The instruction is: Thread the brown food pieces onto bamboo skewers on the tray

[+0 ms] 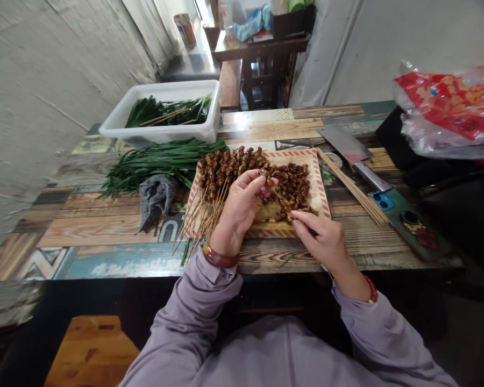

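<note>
Over a paper-lined tray [272,228] with a red-striped border, my left hand [244,201] is closed, pinching a small glossy brown food piece [270,181]. My right hand [325,239], lower and to the right, has its thumb and fingertips pressed together on a thin bamboo skewer, mostly hidden by the hand; its tip side points toward my left hand. Loose brown pieces [296,185], resembling pupae, are heaped behind and between my hands. Beside my left wrist lies a pile of loaded skewers [221,169], their bare sticks facing me.
Green chives [161,161] lie left, before a white plastic tub [157,131] holding more greens and sticks. A grey cloth [157,199] is near the tray. On the right are bare skewers [350,185], a cleaver [349,148], a phone [407,223] and a red-printed plastic bag [452,107].
</note>
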Action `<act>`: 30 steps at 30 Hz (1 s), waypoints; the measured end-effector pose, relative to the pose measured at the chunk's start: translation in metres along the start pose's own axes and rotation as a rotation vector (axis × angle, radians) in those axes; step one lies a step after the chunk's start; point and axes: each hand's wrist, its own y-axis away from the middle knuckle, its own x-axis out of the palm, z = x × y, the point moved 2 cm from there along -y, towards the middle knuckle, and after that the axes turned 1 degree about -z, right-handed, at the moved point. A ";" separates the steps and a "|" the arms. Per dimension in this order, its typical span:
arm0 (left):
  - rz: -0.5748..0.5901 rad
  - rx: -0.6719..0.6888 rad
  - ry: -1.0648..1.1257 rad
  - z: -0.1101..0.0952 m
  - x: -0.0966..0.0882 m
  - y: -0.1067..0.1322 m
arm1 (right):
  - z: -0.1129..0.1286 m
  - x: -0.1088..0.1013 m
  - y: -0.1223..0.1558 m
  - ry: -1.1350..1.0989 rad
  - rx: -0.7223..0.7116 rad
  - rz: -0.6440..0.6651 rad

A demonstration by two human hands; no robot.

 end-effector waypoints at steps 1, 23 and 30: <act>0.001 0.006 -0.002 0.000 0.000 0.000 | 0.000 0.000 0.000 -0.001 0.004 0.002; 0.051 -0.055 -0.039 0.005 0.004 0.004 | 0.002 -0.002 -0.004 -0.009 0.071 0.002; 0.074 -0.108 -0.006 0.005 0.005 0.005 | 0.003 -0.002 -0.004 0.019 0.065 -0.001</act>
